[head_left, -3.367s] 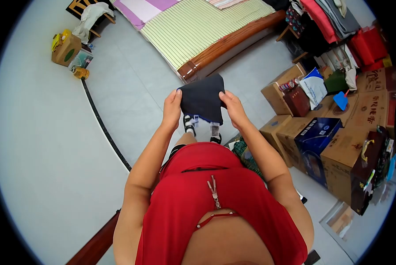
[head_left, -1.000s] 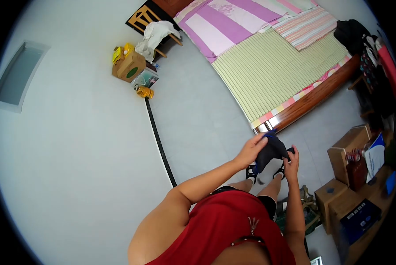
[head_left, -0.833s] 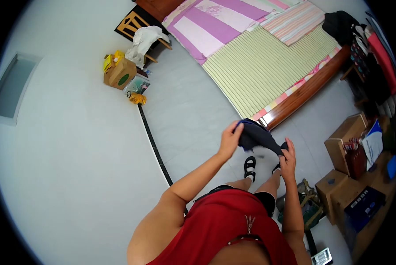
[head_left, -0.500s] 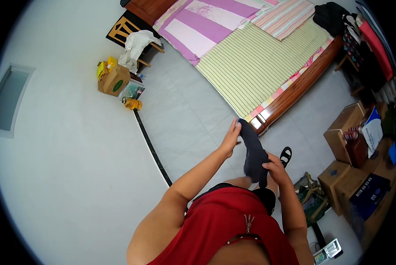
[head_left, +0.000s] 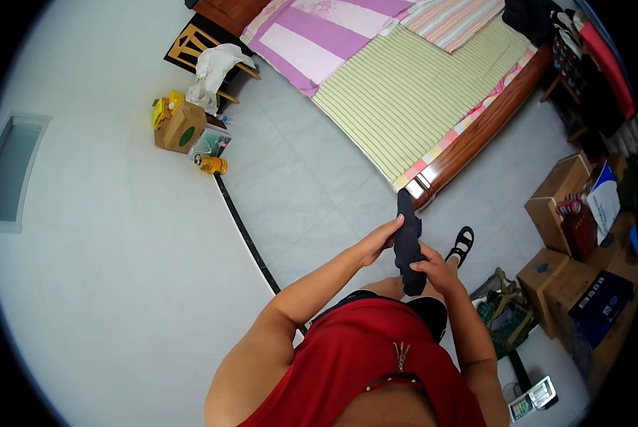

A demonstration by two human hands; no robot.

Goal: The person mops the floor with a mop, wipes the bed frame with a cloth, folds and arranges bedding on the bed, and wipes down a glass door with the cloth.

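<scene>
1. Unreadable at this size: white print on the blue carton [head_left: 602, 302], lower right of the frame.
2. Marked with a green oval, lettering not legible: cardboard box [head_left: 185, 131], upper left.
3. Pinched between thumb and fingers of the left grip [head_left: 380, 242], and lower down by the right grip [head_left: 438, 270]: dark cloth [head_left: 408, 248], bunched into a narrow, near-upright strip right of centre.
4. Extending past both grips, upper end overlapping the corner of the wooden bed frame [head_left: 486, 129] in view.
5. Partly hidden by the cloth: fingers of both hands.
6. Cut off at the top edge: bed. Hard to make out: dark clothes [head_left: 603, 107], upper right.
</scene>
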